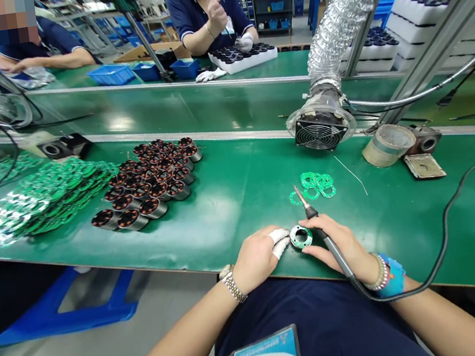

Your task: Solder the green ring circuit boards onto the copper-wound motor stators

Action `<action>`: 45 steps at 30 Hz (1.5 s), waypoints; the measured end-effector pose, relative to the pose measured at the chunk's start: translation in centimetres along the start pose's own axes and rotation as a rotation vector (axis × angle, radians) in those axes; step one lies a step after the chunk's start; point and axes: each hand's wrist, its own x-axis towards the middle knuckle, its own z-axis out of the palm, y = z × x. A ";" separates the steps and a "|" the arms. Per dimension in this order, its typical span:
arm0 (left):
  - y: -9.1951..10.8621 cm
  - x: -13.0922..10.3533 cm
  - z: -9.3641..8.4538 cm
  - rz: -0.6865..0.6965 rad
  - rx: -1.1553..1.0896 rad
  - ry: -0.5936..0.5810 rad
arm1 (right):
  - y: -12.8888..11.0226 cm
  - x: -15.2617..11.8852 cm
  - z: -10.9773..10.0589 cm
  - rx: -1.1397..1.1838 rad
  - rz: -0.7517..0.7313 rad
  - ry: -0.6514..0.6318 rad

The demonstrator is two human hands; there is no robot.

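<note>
Near the table's front edge lies a ring-shaped green and white circuit board, which seems to sit on a round part mostly hidden beneath it. My left hand, with white covers on its fingertips, holds the ring's left side with fingers pressed together. Across my right hand rests a soldering iron, its tip pointing up and away; the thumb and a finger of this hand touch the ring's right side. Just beyond the iron's tip is a small group of loose green ring boards.
Wound motor cores stand in rows at the left, beside stacked green boards. A fan with a foil duct, a round tub and a sponge tray are behind. The iron's cable loops right. Two people sit opposite.
</note>
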 end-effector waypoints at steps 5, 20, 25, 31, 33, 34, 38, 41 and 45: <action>0.0 0.8 -0.2 -0.142 -0.314 -0.126 | 0.2 0.0 0.4 -0.026 -0.015 0.006; -0.8 0.4 -1.3 0.324 0.353 0.044 | 0.4 0.1 0.5 -0.045 -0.066 0.022; 0.2 2.1 -1.0 -0.224 -0.372 -0.197 | 0.4 0.0 0.6 -0.049 -0.069 0.024; -0.1 2.0 -0.4 -0.530 -0.824 -0.333 | 0.5 0.0 0.7 -0.064 -0.092 0.033; -0.8 1.5 -0.7 -0.427 -0.798 -0.296 | 0.6 0.0 0.7 -0.060 -0.097 0.036; -1.2 1.2 -0.9 -0.348 -0.751 -0.254 | 0.6 0.0 0.7 -0.056 -0.097 0.038; -2.4 1.1 -1.0 -0.069 -0.543 -0.080 | 0.6 0.0 0.7 -0.041 -0.087 0.042; -2.6 1.4 -0.6 0.009 -0.502 -0.041 | 0.5 0.0 0.7 -0.038 -0.088 0.043; -1.8 1.7 0.2 -0.079 -0.558 -0.003 | 0.6 0.0 0.8 -0.047 -0.101 0.043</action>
